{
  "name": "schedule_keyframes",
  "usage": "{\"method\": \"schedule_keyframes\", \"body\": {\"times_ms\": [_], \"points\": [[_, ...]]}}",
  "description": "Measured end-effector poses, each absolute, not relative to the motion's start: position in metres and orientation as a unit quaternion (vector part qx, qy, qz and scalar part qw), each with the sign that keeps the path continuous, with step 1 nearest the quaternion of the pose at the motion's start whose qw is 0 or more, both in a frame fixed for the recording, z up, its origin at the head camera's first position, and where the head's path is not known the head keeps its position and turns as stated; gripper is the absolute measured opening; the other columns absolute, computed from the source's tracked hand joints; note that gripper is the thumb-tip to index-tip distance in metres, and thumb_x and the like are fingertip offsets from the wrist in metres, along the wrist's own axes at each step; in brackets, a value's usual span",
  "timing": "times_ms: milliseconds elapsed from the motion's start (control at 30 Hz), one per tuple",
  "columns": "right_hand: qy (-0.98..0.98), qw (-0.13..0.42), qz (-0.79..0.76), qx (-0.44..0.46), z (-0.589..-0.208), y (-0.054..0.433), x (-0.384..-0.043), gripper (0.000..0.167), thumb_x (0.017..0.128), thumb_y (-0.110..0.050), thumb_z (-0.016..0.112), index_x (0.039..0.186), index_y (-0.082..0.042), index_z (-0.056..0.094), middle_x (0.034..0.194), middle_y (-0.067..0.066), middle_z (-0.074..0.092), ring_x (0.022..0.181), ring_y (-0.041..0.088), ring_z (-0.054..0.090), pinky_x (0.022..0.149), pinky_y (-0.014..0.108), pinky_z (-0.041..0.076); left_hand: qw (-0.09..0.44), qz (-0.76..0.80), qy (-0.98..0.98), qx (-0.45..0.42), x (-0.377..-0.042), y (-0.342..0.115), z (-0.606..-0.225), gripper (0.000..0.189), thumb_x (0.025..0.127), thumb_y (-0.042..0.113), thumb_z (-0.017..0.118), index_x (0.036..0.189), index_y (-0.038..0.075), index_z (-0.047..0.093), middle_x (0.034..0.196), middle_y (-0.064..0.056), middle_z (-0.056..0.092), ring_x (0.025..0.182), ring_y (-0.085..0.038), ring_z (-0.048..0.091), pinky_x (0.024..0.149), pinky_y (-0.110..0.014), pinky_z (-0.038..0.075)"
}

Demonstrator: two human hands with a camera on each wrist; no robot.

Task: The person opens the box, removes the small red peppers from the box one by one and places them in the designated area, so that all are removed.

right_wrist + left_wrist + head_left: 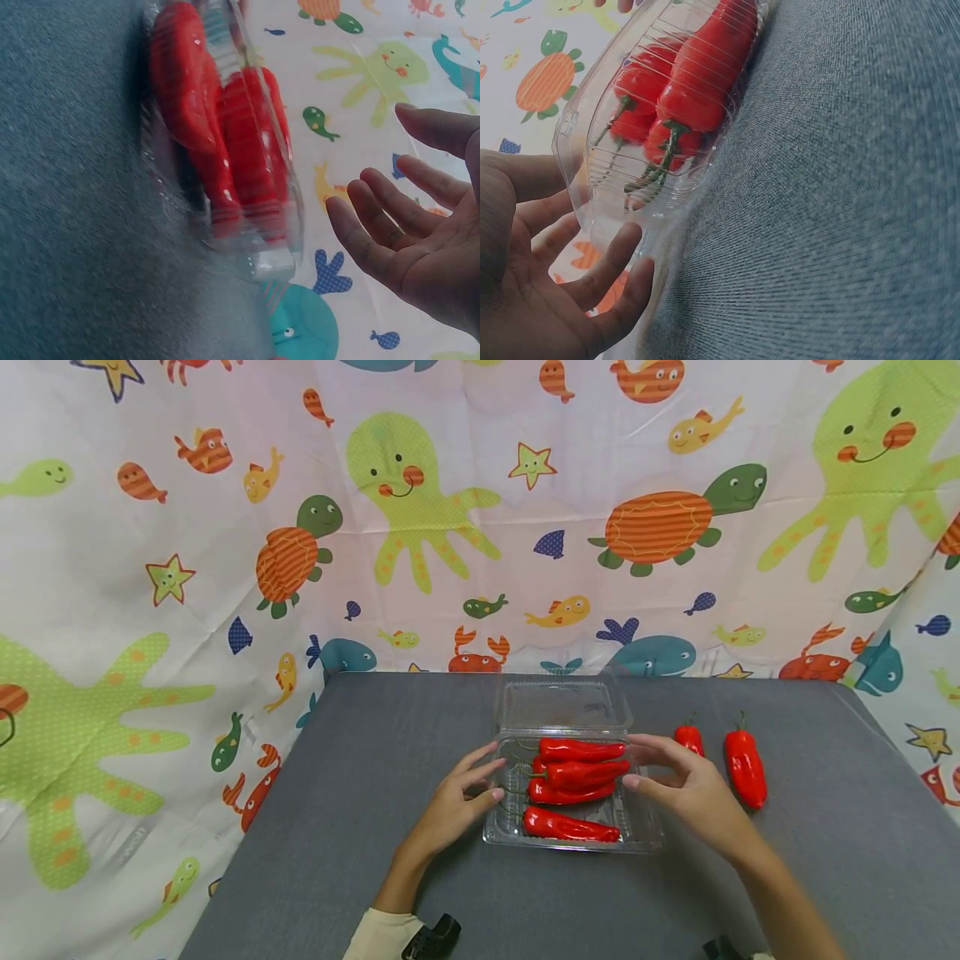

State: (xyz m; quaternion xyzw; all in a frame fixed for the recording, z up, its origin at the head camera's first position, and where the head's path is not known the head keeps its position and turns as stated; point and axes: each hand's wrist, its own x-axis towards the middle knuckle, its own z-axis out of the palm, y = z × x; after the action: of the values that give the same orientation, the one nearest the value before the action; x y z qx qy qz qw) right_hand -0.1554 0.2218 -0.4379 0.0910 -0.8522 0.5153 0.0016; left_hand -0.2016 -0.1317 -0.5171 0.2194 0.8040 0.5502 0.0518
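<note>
A clear plastic clamshell container (pixel 491 837) sits on the table with its lid (pixel 562 706) folded back. Inside it lie several red chili peppers (pixel 572 825), their green stems toward the left. My left hand (pixel 453 802) is at the container's left side, fingers loosely spread; in the left wrist view its fingertips (pixel 630 240) are right by the container's end wall. On the other side, my right hand (pixel 686 785) is held near the container's right edge. The right wrist view shows its relaxed fingers (pixel 382 214) apart from the container with nothing held.
Right of the container, two more red peppers, a long pepper (pixel 746 768) and a partly hidden pepper (pixel 688 737), lie on the grey table (pixel 360 735) beyond the right hand. A sea-animal print curtain (pixel 465 468) hangs behind the table.
</note>
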Motion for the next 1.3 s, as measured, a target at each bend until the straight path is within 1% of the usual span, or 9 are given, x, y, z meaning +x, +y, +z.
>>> {"method": "schedule_keyframes", "body": {"times_ms": [200, 400, 567, 733, 1033, 1300], "points": [[-0.841, -0.024, 0.531, 0.1, -0.446, 0.215, -0.157, 0.063, 0.098, -0.03, 0.079, 0.151, -0.009, 0.055, 0.143, 0.017, 0.063, 0.129, 0.043, 0.06, 0.087, 0.023, 0.058, 0.052, 0.551, 0.803, 0.219, -0.202, -0.132, -0.519, 0.052, 0.103, 0.021, 0.072, 0.152, 0.009, 0.059, 0.17, 0.002, 0.037, 0.124, -0.029, 0.063, 0.102, -0.043, 0.052], [-0.839, -0.037, 0.532, 0.107, -0.454, 0.208, -0.157, 0.06, 0.096, -0.031, 0.08, 0.148, -0.011, 0.057, 0.139, 0.015, 0.067, 0.126, 0.04, 0.063, 0.089, 0.022, 0.055, 0.05, 0.547, 0.807, 0.216, -0.201, -0.132, -0.518, 0.052, 0.103, 0.021, 0.071, 0.152, 0.01, 0.059, 0.17, 0.003, 0.038, 0.122, -0.026, 0.064, 0.101, -0.041, 0.053], [-0.841, -0.052, 0.525, 0.118, -0.459, 0.203, -0.158, 0.058, 0.095, -0.031, 0.08, 0.147, -0.014, 0.059, 0.138, 0.012, 0.068, 0.125, 0.038, 0.064, 0.09, 0.026, 0.055, 0.048, 0.545, 0.808, 0.216, -0.2, -0.131, -0.517, 0.051, 0.103, 0.021, 0.071, 0.152, 0.01, 0.06, 0.17, 0.003, 0.038, 0.121, -0.026, 0.064, 0.101, -0.041, 0.053], [-0.836, -0.082, 0.528, 0.127, -0.463, 0.198, -0.159, 0.059, 0.095, -0.032, 0.081, 0.146, -0.014, 0.06, 0.14, 0.011, 0.066, 0.125, 0.039, 0.062, 0.089, 0.03, 0.058, 0.047, 0.545, 0.809, 0.215, -0.2, -0.131, -0.517, 0.051, 0.103, 0.021, 0.072, 0.152, 0.01, 0.06, 0.17, 0.003, 0.038, 0.121, -0.026, 0.064, 0.101, -0.042, 0.053], [-0.833, -0.112, 0.525, 0.133, -0.47, 0.191, -0.162, 0.057, 0.094, -0.033, 0.081, 0.144, -0.014, 0.062, 0.141, 0.01, 0.065, 0.125, 0.036, 0.061, 0.089, 0.027, 0.058, 0.049, 0.551, 0.805, 0.216, -0.202, -0.131, -0.517, 0.052, 0.103, 0.02, 0.072, 0.152, 0.009, 0.059, 0.17, 0.003, 0.038, 0.121, -0.028, 0.064, 0.101, -0.044, 0.053], [-0.838, -0.125, 0.513, 0.142, -0.474, 0.186, -0.162, 0.058, 0.094, -0.033, 0.081, 0.145, -0.012, 0.061, 0.141, 0.01, 0.065, 0.126, 0.037, 0.062, 0.09, 0.027, 0.056, 0.049, 0.549, 0.806, 0.216, -0.202, -0.131, -0.517, 0.052, 0.102, 0.02, 0.072, 0.151, 0.009, 0.059, 0.17, 0.003, 0.038, 0.12, -0.028, 0.064, 0.101, -0.045, 0.053]]}}
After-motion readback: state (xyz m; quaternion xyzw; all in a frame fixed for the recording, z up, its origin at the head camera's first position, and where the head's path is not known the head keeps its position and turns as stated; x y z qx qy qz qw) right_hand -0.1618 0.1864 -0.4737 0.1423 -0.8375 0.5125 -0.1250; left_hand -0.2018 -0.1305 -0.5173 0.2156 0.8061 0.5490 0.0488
